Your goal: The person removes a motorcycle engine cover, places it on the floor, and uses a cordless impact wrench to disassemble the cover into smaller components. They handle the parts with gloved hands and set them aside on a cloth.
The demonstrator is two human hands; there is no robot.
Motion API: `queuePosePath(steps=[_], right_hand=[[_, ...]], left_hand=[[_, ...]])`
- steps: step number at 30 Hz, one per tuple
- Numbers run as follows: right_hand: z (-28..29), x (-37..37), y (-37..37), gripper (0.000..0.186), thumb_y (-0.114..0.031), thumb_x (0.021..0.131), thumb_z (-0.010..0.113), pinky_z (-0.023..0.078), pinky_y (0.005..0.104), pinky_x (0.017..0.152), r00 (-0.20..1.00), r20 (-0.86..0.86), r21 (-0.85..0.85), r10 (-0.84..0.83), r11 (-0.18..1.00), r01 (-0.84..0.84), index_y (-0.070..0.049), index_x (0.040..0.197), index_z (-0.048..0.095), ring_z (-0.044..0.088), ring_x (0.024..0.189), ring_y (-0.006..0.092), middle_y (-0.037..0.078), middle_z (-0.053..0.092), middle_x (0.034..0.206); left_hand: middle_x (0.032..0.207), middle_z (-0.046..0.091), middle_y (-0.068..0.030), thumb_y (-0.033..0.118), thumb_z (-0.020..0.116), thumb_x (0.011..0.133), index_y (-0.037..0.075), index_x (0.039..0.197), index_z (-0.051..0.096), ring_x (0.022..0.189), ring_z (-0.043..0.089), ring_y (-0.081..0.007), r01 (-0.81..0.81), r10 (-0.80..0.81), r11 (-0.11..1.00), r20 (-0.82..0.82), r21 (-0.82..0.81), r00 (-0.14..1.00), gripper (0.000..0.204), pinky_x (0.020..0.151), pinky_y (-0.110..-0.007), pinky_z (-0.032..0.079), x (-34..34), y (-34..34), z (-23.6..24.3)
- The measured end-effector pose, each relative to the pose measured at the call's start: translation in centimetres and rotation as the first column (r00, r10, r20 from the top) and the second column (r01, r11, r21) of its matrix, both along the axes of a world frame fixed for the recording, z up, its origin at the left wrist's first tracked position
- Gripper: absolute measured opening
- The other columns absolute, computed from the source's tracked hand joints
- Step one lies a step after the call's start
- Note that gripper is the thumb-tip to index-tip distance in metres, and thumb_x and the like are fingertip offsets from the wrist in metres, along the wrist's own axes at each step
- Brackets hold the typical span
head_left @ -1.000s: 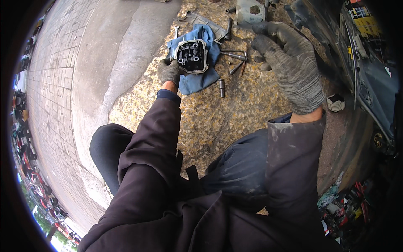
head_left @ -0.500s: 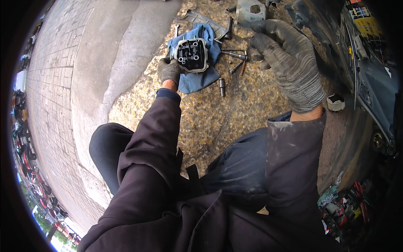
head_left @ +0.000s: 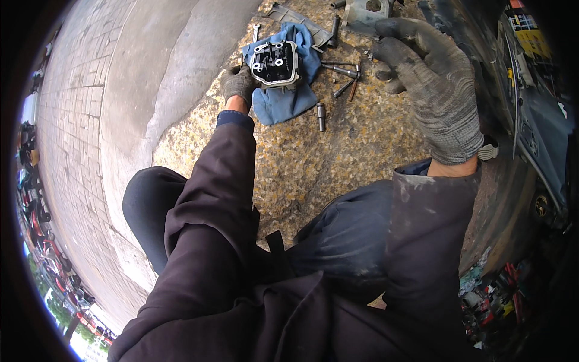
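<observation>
A boxy metal engine part (head_left: 278, 63), which looks like a cylinder head, has a pale rim and an oily black inside with ringed holes. My left hand (head_left: 237, 83), in a grey work glove, grips its left edge, the fingertips partly hidden. Under it lies a crumpled blue cloth (head_left: 289, 107) on the speckled stone ground. My right hand (head_left: 431, 78), gloved too, is raised to the right of the part, well apart from it. Its fingers are bent together with the tips close; a small dark thing may be between them, too small to name.
Right of the cloth lie a T-shaped metal tool (head_left: 342, 70) and a socket (head_left: 321, 117). A wrench (head_left: 256, 32) rests at the cloth's upper left. Beyond are a grey cover piece (head_left: 298, 23) and a metal plate (head_left: 363, 15). Dark vehicle panels (head_left: 540, 130) stand along the right.
My right hand has shifted a little to the right, away from the tools. The left hand keeps its grip, and the engine part is tilted slightly differently. The whole view has shifted slightly.
</observation>
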State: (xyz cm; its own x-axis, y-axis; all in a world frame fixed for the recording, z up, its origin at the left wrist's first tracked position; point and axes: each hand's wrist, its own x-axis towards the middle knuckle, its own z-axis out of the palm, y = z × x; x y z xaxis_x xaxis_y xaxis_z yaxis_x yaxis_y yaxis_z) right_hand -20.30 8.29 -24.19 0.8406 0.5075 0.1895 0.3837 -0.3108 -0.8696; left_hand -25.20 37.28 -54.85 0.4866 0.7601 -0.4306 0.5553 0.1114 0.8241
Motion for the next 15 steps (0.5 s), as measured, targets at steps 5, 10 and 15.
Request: queuePosePath(steps=[5,10,15], right_hand=[[-0.5,0.2,-0.3,0.028,-0.016,0.091,0.068,0.053,0.0231,0.062,1.0,-0.012,-0.001,-0.003,1.0,0.003,-0.004,0.116,0.065,0.067,0.078,0.0127,0.008,0.07,0.098],[-1.3,0.4,-0.2,0.031,-0.018,0.091,0.069,0.052,0.0221,0.059,0.987,-0.16,0.164,0.023,0.986,0.003,-0.005,0.118,0.064,0.067,0.076,0.0115,0.007,0.071,0.096],[-1.2,0.3,0.1,0.032,-0.018,0.091,0.069,0.052,0.0219,0.059,0.994,-0.113,0.092,-0.006,0.996,0.017,-0.004,0.118,0.064,0.067,0.075,0.0113,0.007,0.07,0.096]], left_hand=[[0.083,0.071,-0.0129,0.029,0.069,0.087,-0.001,0.105,0.069,0.071,0.067,-0.0198,-0.013,0.012,1.0,-0.078,-0.012,0.997,0.035,0.064,-0.033,0.054,0.4,0.4,1.5],[0.087,0.072,-0.0111,0.036,0.066,0.088,0.002,0.102,0.07,0.081,0.067,-0.0172,0.149,-0.119,0.98,-0.207,0.134,0.971,0.037,0.073,-0.031,0.052,0.3,1.0,0.9],[0.087,0.071,-0.0089,0.036,0.064,0.089,0.003,0.099,0.068,0.081,0.066,-0.0156,0.121,-0.095,0.985,-0.21,0.119,0.973,0.035,0.074,-0.03,0.051,0.2,2.3,-0.6]])
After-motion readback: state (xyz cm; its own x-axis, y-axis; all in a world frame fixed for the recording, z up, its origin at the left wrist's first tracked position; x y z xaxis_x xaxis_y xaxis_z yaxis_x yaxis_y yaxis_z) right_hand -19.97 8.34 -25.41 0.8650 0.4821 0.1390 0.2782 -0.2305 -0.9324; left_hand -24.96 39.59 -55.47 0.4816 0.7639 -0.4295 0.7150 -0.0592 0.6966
